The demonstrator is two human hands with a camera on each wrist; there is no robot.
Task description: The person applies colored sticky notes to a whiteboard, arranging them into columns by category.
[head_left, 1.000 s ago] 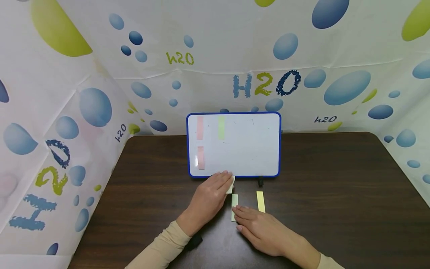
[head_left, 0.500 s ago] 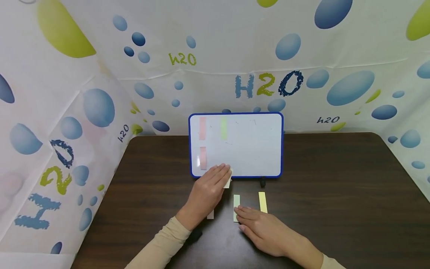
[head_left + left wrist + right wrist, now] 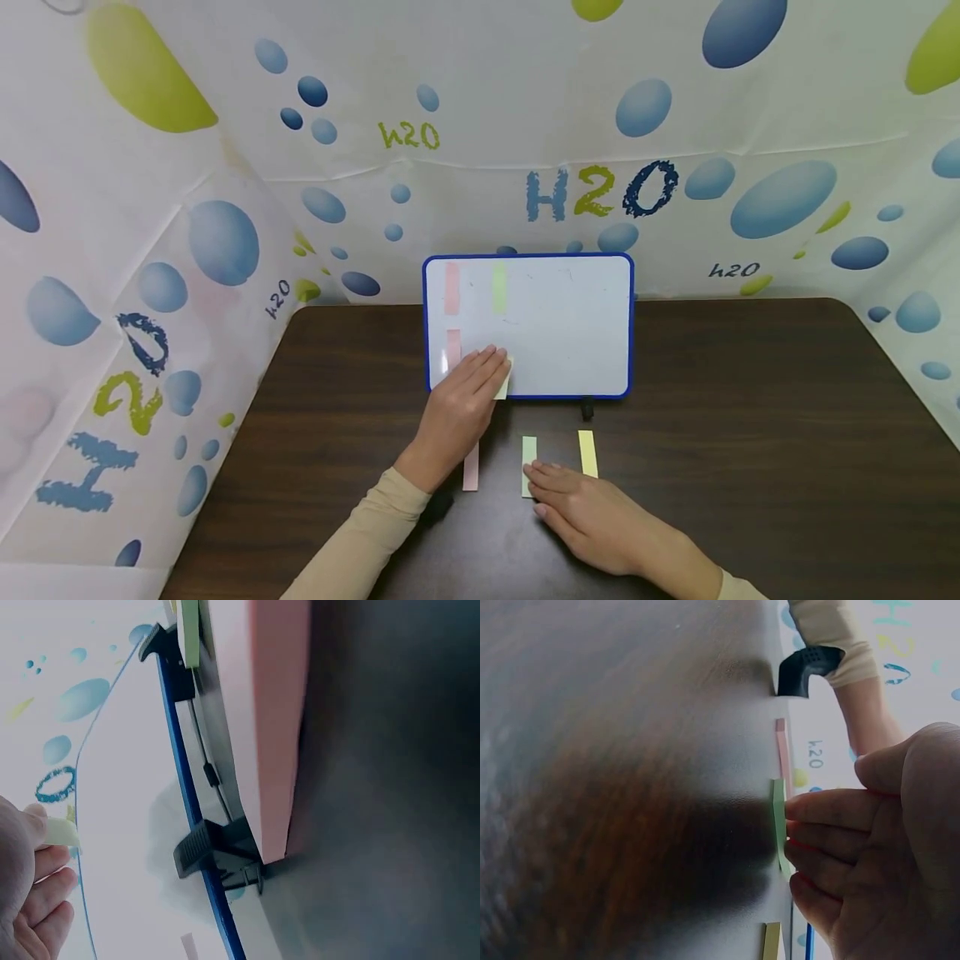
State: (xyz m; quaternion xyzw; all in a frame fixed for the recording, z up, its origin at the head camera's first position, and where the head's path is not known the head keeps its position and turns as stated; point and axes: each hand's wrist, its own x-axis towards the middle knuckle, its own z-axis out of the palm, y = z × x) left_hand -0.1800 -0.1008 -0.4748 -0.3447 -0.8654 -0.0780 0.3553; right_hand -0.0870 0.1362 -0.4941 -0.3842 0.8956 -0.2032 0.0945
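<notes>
My left hand (image 3: pixel 459 412) reaches over the lower edge of the whiteboard (image 3: pixel 570 337), pinching a pale green sticky note (image 3: pixel 501 389) between thumb and fingers; the left wrist view shows the same note (image 3: pixel 61 832) at the thumb tip. Straight fingers of my right hand (image 3: pixel 588 517) lie at a green sticky note pad (image 3: pixel 528 450), touching its side in the right wrist view (image 3: pixel 778 825). Pink strips (image 3: pixel 452 287) are stuck one above the other on the board's left, with a light green strip (image 3: pixel 499 287) at the top beside them.
A pink pad (image 3: pixel 470 468) stands partly behind my left wrist, and a yellow pad (image 3: pixel 587 452) is beyond my right fingers. Black clip feet (image 3: pixel 202 847) hold the board's lower edge. A black object (image 3: pixel 437 507) lies beneath my left forearm on the dark table (image 3: pixel 750 433).
My left hand has moved up and slightly left with the sticky note, from just below the board to over its lower part. The pink pad has come into sight. My right hand stays put.
</notes>
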